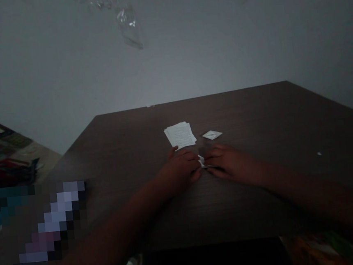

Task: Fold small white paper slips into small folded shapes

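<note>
Both of my hands rest on a dark wooden table [255, 113], fingertips meeting in the middle. Between them is a small white piece of paper [201, 161], mostly hidden by the fingers. My left hand [181, 167] has its fingers curled and pressed on the paper's left side. The fingers of my right hand [227, 163] pinch its right side. Just beyond the left hand lies a small stack of white paper sheets [180, 134]. A little folded white paper shape [211, 135] lies to the right of the stack.
A tiny white scrap [319, 153] lies at the right of the table. A pale wall [66, 76] stands behind the table. Colourful cloth [3, 164] is at the far left. A pixelated patch [45, 226] covers the table's left front corner.
</note>
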### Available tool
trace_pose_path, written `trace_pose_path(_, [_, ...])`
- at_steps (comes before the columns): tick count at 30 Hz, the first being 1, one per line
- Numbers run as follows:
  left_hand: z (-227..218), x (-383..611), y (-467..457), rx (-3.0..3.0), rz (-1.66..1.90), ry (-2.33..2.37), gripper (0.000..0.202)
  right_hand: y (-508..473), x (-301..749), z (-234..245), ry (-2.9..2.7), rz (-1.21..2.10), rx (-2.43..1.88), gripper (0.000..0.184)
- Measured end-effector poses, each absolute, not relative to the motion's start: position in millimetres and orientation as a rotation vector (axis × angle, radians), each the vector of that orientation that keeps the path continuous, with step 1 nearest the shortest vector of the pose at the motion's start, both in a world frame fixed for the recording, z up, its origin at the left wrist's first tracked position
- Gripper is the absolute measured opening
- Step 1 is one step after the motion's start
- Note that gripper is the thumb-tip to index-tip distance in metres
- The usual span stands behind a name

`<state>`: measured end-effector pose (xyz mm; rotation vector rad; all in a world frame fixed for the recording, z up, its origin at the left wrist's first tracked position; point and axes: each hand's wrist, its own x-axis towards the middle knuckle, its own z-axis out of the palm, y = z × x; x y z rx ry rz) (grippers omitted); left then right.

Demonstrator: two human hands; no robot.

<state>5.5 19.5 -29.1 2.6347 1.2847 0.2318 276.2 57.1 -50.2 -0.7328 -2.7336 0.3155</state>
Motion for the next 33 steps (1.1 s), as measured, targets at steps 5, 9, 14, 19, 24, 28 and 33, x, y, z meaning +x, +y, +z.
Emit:
trace_pose_path(5, [-29,-1,25,2.603,0.222,1.276,0.020,60,277,-46,-2.723,0.364,-0.779,0.026])
trace_pose_path(9, [-32,-7,29,2.562,0.265,1.272,0.020,67,278,-46,-2.668,0.469,-0.804,0.026])
trace_pose_path(14, [-38,-13,35,2.492,0.407,1.254,0.018,72,276,-54,-2.593,0.528,-0.885,0.023])
trace_pose_path(19, [-36,-13,37,2.435,0.410,1.258,0.012,73,276,-59,-2.550,0.527,-0.894,0.025])
trace_pose_path(24, [-35,-9,32,2.443,0.402,1.323,0.014,73,276,-56,-2.571,0.513,-0.838,0.018])
trace_pose_path(28, [-37,-9,32,2.445,0.381,1.332,0.016,73,275,-54,-2.580,0.541,-0.858,0.018])
trace_pose_path(33, [-43,-11,36,2.412,0.436,1.323,0.017,73,271,-60,-2.542,0.518,-0.938,0.013])
